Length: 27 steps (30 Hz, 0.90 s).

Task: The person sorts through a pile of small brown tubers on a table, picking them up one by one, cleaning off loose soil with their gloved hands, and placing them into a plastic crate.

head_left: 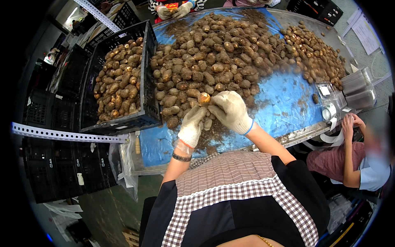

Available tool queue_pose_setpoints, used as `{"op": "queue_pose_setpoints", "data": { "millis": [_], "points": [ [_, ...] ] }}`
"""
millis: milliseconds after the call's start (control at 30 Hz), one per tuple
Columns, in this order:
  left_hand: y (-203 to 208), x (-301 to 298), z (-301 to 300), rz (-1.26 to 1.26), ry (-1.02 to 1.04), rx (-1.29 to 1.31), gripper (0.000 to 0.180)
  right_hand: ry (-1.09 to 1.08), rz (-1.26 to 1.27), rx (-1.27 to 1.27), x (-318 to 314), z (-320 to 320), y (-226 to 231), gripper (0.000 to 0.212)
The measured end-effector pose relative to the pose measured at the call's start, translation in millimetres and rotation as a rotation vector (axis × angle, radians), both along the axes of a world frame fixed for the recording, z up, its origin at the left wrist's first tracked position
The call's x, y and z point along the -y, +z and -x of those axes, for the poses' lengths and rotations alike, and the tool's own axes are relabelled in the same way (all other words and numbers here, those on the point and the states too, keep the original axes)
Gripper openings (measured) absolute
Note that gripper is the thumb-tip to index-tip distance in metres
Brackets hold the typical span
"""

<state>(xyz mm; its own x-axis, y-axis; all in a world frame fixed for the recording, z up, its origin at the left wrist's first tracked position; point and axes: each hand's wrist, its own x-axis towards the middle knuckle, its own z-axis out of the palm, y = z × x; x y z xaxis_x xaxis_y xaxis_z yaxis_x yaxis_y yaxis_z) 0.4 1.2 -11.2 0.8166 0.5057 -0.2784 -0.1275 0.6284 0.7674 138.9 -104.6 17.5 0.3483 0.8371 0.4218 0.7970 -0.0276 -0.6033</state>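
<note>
In front of me, over the near edge of a large heap of brown taro roots (222, 53), a small taro (204, 99) with a pale orange cut-looking end stands up between my two hands. My left hand (191, 125), in a cream knit glove, is closed round its lower part. From the other side my right hand (231, 111), gloved the same way, has its fingers bent in a pinch against the taro. The fingertips of both hands are partly hidden. More loose roots lie just under and beside the hands.
A black plastic crate (150, 82) of taro stands on the left. Blue sheeting (288, 94) covers the metal-edged table. Smaller roots (317, 49) lie far right, near clear plastic boxes (360, 88). A co-worker's hands (349, 123) are at right; another person's gloved hands (175, 11) are across the table.
</note>
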Motion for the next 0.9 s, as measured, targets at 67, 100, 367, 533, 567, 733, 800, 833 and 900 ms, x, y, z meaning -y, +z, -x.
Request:
{"op": "queue_pose_setpoints", "data": {
  "millis": [67, 100, 367, 533, 567, 733, 800, 833, 900],
  "points": [
    [5, -1, 1, -0.047, 0.010, -0.003, 0.036, 0.076, -0.010, 0.093, 4, -4, -5, 0.018],
    [7, -2, 2, -0.070, 0.015, -0.005, 0.036, 0.057, 0.025, 0.064, 6, -6, -10, 0.020],
    [10, 0, 0, -0.688, 0.137, -0.188, 0.036, -0.020, -0.143, -0.403, 15, -6, -19, 0.053],
    [16, 7, -1, -0.834, 0.107, -0.278, 0.034, -0.032, -0.201, -0.279, 11, 0, 1, 0.040],
    [21, 8, -2, -0.841, 0.102, -0.296, 0.035, -0.044, -0.240, -0.251, 11, 0, 2, 0.037],
    [22, 12, -4, -1.019, 0.097, -0.350, 0.038, -0.072, -0.269, -0.276, 8, -7, -12, 0.029],
    [17, 10, -4, -1.068, 0.117, -0.345, 0.039, -0.150, -0.200, -0.409, 6, -9, -12, 0.024],
    [17, 11, -4, -1.068, 0.128, -0.324, 0.040, -0.201, -0.169, -0.549, 5, -9, -15, 0.022],
    [18, 13, -5, -1.066, 0.152, -0.283, 0.040, -0.335, -0.104, -0.581, 3, -15, -18, 0.023]
  ]
}}
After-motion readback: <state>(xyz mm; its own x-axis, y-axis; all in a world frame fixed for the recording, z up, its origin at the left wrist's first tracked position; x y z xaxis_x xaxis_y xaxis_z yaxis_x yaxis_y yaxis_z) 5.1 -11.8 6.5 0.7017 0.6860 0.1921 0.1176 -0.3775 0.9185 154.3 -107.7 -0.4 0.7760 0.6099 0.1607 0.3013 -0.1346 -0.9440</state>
